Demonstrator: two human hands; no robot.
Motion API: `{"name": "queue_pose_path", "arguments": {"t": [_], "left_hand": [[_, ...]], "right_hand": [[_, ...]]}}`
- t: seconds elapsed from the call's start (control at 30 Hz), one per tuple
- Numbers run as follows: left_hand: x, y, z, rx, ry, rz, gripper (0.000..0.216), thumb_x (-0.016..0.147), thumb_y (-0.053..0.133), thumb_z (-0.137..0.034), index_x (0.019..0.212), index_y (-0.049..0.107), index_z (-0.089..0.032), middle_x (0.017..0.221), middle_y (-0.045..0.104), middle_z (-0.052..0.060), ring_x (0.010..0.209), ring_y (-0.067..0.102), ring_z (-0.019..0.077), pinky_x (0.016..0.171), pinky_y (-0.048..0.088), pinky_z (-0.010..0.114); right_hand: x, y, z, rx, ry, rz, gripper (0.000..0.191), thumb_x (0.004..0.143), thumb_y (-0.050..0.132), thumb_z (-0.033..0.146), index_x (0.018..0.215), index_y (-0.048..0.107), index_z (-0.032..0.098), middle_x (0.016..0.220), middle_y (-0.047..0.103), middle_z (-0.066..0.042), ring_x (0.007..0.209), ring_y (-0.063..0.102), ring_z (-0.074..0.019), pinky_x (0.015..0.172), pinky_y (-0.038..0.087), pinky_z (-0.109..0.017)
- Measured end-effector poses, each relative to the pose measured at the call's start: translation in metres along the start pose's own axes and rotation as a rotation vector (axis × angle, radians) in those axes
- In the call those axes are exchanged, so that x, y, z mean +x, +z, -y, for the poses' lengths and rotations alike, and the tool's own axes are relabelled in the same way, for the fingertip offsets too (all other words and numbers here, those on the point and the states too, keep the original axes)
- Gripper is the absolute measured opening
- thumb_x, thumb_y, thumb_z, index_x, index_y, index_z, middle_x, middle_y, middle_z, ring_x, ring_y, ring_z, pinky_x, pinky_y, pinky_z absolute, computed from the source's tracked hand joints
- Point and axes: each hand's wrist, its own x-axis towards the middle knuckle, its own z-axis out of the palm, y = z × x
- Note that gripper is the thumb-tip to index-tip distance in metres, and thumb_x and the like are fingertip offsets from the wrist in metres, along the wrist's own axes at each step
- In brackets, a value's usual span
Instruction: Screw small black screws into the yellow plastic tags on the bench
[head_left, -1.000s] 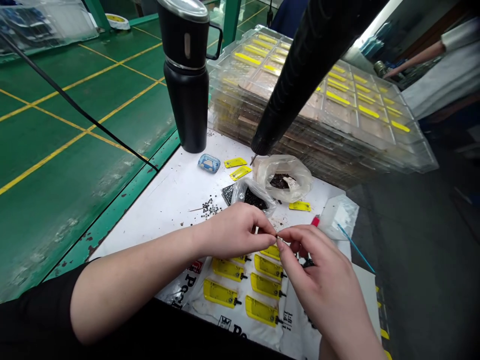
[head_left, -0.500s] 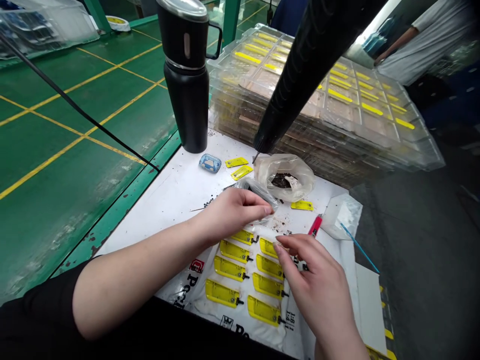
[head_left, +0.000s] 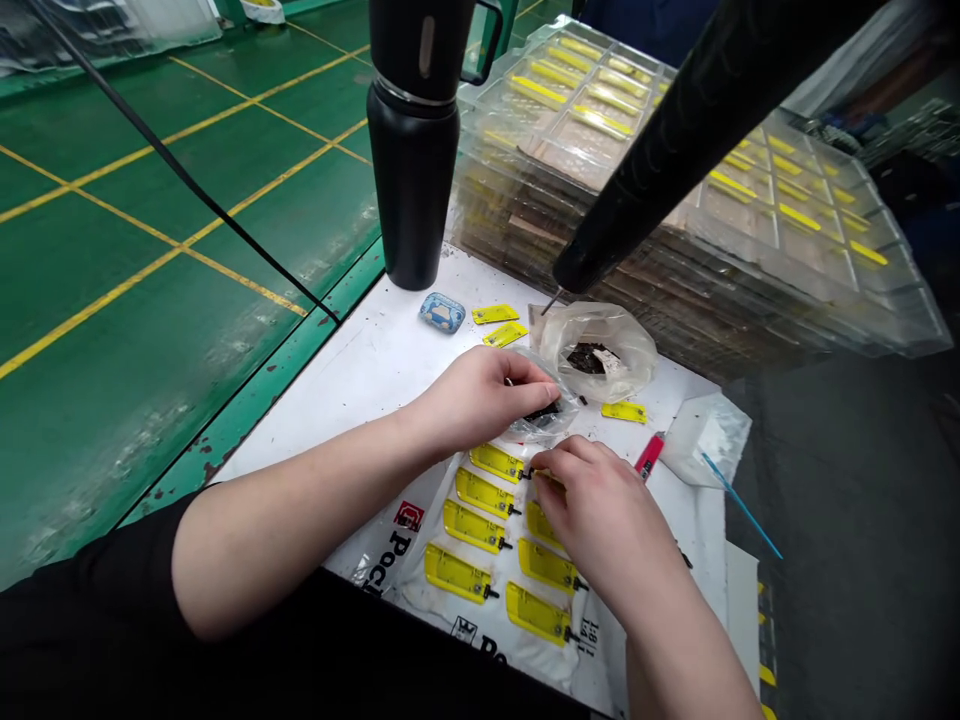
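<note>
My left hand (head_left: 484, 398) reaches into a small clear bag of tiny black parts (head_left: 546, 415), fingers bunched in a pinch at its mouth. My right hand (head_left: 600, 515) is curled, fingertips pressing on one yellow plastic piece (head_left: 546, 478) in the top of the right column. Several more yellow pieces (head_left: 480, 525) with black tips lie in two columns on a white printed bag (head_left: 420, 560). What either hand grips is too small to see.
A black flask (head_left: 414, 150) stands at the back of the white table (head_left: 375, 360). Stacked clear trays of yellow pieces (head_left: 675, 190) fill the back right. A second open bag (head_left: 600, 350), loose yellow pieces (head_left: 504, 334), a red pen (head_left: 649, 455) and a black tube overhead (head_left: 697, 110).
My hands, pinched together above the yellow pieces a second ago, have parted: the left went to the small bag, the right dropped onto a yellow piece. The camera moved closer.
</note>
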Motion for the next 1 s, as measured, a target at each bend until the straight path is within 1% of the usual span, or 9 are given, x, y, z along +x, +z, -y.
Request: {"name": "queue_pose_path", "arguments": {"t": [0.17,0.33,0.5,0.67,0.77,0.87,0.93,1.0], "left_hand": [[0.001,-0.001,0.001,0.039,0.008,-0.001,0.017,0.094,0.078,-0.031,0.088,0.084,-0.016,0.090,0.081,0.004,0.083,0.069,0.0146,0.073,0.053,0.026],[0.000,-0.001,0.001,0.006,0.007,0.000,0.015,0.095,0.077,-0.029,0.090,0.084,-0.017,0.093,0.083,0.004,0.085,0.070,0.0142,0.077,0.055,0.026],[0.000,-0.002,0.000,-0.010,-0.021,0.022,0.014,0.095,0.077,-0.028,0.092,0.084,-0.017,0.093,0.083,0.004,0.085,0.071,0.0140,0.077,0.055,0.026],[0.001,-0.003,0.000,-0.012,-0.037,0.019,0.014,0.096,0.077,-0.029,0.093,0.084,-0.017,0.095,0.083,0.004,0.086,0.072,0.0142,0.078,0.056,0.026],[0.001,-0.002,0.001,0.003,-0.044,0.021,0.015,0.096,0.077,-0.030,0.094,0.084,-0.017,0.096,0.084,0.005,0.087,0.072,0.0147,0.079,0.055,0.027],[0.000,-0.002,0.000,0.027,-0.045,0.029,0.017,0.096,0.077,-0.032,0.094,0.085,-0.017,0.096,0.084,0.004,0.087,0.072,0.0148,0.079,0.054,0.027],[-0.002,0.000,-0.001,0.058,-0.057,0.052,0.019,0.096,0.077,-0.035,0.095,0.085,-0.018,0.094,0.083,0.003,0.086,0.071,0.0149,0.077,0.053,0.027],[-0.004,0.001,-0.001,0.106,-0.065,0.101,0.019,0.096,0.076,-0.036,0.095,0.086,-0.018,0.091,0.082,0.002,0.084,0.069,0.0144,0.075,0.051,0.027]], "right_hand": [[0.006,-0.004,0.004,-0.071,0.053,0.064,0.021,0.103,0.063,0.020,0.108,0.082,0.027,0.112,0.076,-0.006,0.111,0.070,-0.0297,0.088,0.046,-0.044],[0.009,-0.003,0.005,-0.103,0.050,0.071,0.016,0.102,0.066,0.020,0.101,0.080,0.028,0.110,0.077,-0.004,0.109,0.070,-0.0296,0.084,0.043,-0.043],[0.009,-0.001,0.002,-0.096,0.026,0.030,0.014,0.100,0.067,0.020,0.099,0.079,0.027,0.109,0.077,-0.003,0.106,0.071,-0.0293,0.083,0.044,-0.043],[0.007,0.002,-0.005,-0.045,0.027,0.011,0.013,0.100,0.067,0.020,0.097,0.078,0.026,0.107,0.076,-0.004,0.104,0.072,-0.0280,0.087,0.049,-0.043],[0.003,0.002,-0.012,0.029,0.016,-0.022,0.012,0.100,0.067,0.023,0.098,0.079,0.026,0.104,0.075,-0.003,0.102,0.072,-0.0269,0.087,0.051,-0.043],[-0.009,-0.004,-0.019,0.209,-0.023,-0.100,0.012,0.101,0.067,0.030,0.098,0.079,0.028,0.103,0.075,0.000,0.096,0.072,-0.0219,0.085,0.052,-0.038],[-0.019,-0.010,-0.023,0.337,-0.001,-0.182,0.013,0.103,0.068,0.036,0.099,0.079,0.030,0.106,0.076,0.002,0.092,0.072,-0.0184,0.081,0.052,-0.034],[-0.028,-0.015,-0.025,0.422,0.066,-0.260,0.015,0.104,0.069,0.043,0.102,0.079,0.032,0.108,0.077,0.003,0.090,0.071,-0.0169,0.076,0.052,-0.031]]}}
